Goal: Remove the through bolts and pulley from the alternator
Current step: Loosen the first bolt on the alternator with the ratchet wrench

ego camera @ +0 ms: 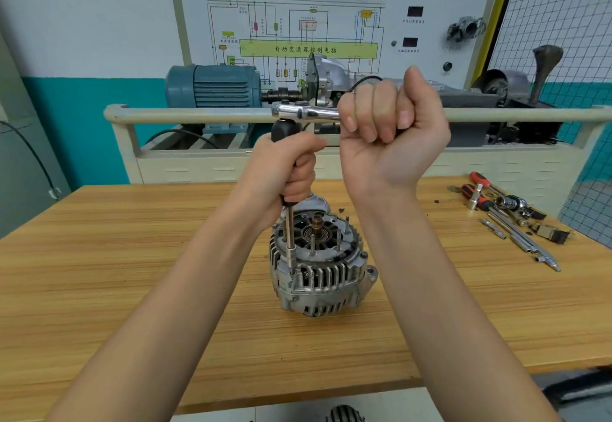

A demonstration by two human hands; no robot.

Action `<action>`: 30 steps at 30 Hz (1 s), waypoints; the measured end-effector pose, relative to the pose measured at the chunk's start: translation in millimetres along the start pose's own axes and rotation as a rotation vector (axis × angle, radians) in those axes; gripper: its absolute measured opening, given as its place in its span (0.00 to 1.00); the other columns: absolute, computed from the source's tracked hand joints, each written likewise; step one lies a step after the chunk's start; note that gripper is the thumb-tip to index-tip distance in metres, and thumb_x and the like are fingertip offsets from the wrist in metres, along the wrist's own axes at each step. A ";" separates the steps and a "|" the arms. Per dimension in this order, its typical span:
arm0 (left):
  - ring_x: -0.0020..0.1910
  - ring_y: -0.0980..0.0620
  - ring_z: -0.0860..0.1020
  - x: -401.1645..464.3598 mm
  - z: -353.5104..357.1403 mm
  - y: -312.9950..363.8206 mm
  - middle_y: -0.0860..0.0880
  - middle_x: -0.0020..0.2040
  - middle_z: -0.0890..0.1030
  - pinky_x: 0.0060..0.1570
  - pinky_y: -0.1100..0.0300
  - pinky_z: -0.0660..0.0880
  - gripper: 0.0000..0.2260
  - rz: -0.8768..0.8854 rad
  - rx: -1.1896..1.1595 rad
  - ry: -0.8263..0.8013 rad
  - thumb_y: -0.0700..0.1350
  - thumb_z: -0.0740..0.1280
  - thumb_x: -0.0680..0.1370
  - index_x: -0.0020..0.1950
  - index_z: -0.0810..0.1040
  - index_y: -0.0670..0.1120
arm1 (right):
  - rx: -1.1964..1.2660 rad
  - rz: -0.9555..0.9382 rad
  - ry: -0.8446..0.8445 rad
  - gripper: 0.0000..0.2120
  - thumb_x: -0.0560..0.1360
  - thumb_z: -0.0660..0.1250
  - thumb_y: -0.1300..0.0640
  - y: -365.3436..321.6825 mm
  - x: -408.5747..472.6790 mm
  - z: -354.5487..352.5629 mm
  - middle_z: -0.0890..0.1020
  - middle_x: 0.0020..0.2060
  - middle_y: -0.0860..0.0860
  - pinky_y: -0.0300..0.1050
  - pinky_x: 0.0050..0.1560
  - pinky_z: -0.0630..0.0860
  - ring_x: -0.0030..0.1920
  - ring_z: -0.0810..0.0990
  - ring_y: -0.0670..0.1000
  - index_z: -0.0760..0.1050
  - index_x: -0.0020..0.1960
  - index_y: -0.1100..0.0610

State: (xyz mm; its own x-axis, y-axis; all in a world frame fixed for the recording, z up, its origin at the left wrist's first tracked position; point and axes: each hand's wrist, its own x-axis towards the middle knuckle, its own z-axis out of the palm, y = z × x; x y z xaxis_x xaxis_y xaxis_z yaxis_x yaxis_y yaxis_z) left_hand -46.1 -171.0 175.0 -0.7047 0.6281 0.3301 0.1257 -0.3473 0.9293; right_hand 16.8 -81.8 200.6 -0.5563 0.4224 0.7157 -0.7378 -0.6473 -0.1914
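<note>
A silver alternator (318, 269) stands upright on the wooden table (132, 256), its open end with the copper shaft tip facing up. A long socket driver (290, 239) stands vertically with its socket on a through bolt (292, 271) at the alternator's left front rim. My left hand (288, 169) grips the driver's black handle. A chrome ratchet (304, 112) sits crosswise on top of that handle, reaching to the right. My right hand (390, 123) is wrapped round the ratchet's handle, palm toward me. The pulley is hidden beneath the alternator.
Screwdrivers, sockets and extension bars (510, 212) lie scattered at the table's right side. Behind the table stands a training bench with a blue electric motor (212, 85), a gearbox and a wiring-diagram panel (308, 24). A wire mesh screen (563, 40) stands at the right.
</note>
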 end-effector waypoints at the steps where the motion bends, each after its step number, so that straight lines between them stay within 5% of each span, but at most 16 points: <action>1: 0.16 0.57 0.54 0.0 5.1 -1.5 0.54 0.19 0.58 0.19 0.69 0.53 0.23 0.029 0.029 0.103 0.36 0.62 0.77 0.24 0.61 0.50 | -0.111 -0.093 -0.053 0.24 0.76 0.54 0.64 3.5 -5.5 5.5 0.61 0.16 0.47 0.41 0.26 0.58 0.19 0.58 0.46 0.62 0.22 0.54; 4: 0.18 0.56 0.56 -0.1 17.8 -5.5 0.55 0.19 0.60 0.20 0.70 0.54 0.20 0.123 0.105 0.338 0.33 0.64 0.74 0.27 0.61 0.48 | -0.366 -0.360 -0.110 0.18 0.73 0.56 0.69 16.1 -21.8 19.5 0.63 0.19 0.47 0.42 0.28 0.57 0.20 0.60 0.46 0.65 0.29 0.51; 7: 0.19 0.55 0.56 -0.2 17.7 -7.5 0.54 0.20 0.60 0.21 0.69 0.55 0.19 0.156 0.117 0.395 0.33 0.64 0.73 0.28 0.60 0.48 | -0.366 -0.380 -0.145 0.20 0.73 0.56 0.69 16.9 -23.0 19.4 0.63 0.18 0.47 0.43 0.27 0.55 0.20 0.59 0.45 0.64 0.26 0.51; 10: 0.19 0.54 0.56 -2.6 9.5 -5.1 0.53 0.21 0.60 0.21 0.68 0.56 0.18 0.120 0.126 0.268 0.34 0.65 0.74 0.30 0.61 0.47 | -0.192 -0.170 -0.169 0.24 0.74 0.55 0.66 5.2 -6.7 9.6 0.62 0.16 0.47 0.42 0.26 0.55 0.19 0.57 0.46 0.61 0.20 0.53; 14: 0.19 0.53 0.59 -3.4 -4.2 3.7 0.51 0.21 0.62 0.22 0.65 0.58 0.17 0.023 0.088 -0.031 0.37 0.67 0.73 0.27 0.65 0.46 | 0.128 0.128 0.035 0.23 0.72 0.57 0.60 -4.9 12.4 -8.2 0.60 0.15 0.48 0.38 0.24 0.57 0.18 0.55 0.47 0.62 0.19 0.55; 19: 0.15 0.57 0.55 -2.3 -4.3 7.3 0.53 0.18 0.59 0.18 0.69 0.54 0.19 -0.083 0.033 -0.248 0.41 0.65 0.71 0.22 0.62 0.48 | 0.338 0.181 0.134 0.23 0.72 0.57 0.60 -5.3 15.4 -15.4 0.59 0.14 0.48 0.38 0.22 0.57 0.17 0.55 0.46 0.60 0.19 0.55; 27: 0.18 0.56 0.56 0.0 17.1 -2.7 0.54 0.19 0.60 0.21 0.69 0.54 0.20 0.061 0.103 0.325 0.36 0.64 0.75 0.26 0.62 0.49 | -0.354 -0.315 -0.090 0.19 0.73 0.57 0.68 16.3 -17.4 18.9 0.63 0.18 0.48 0.44 0.27 0.56 0.20 0.59 0.46 0.64 0.26 0.52; 30: 0.18 0.56 0.58 -1.4 16.3 -4.4 0.55 0.19 0.62 0.21 0.69 0.55 0.18 0.112 0.099 0.398 0.35 0.64 0.74 0.29 0.63 0.48 | -0.367 -0.328 -0.131 0.20 0.73 0.56 0.68 19.6 -18.3 21.0 0.63 0.18 0.47 0.43 0.27 0.56 0.20 0.59 0.45 0.63 0.26 0.52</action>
State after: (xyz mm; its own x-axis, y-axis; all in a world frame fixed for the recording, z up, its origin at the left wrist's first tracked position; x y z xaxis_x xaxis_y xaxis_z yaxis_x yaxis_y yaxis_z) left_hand -34.3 -159.0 173.1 -0.8949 0.2657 0.3585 0.2700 -0.3171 0.9091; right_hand 20.5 -115.5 197.9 -0.2375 0.4676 0.8514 -0.9644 -0.2184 -0.1490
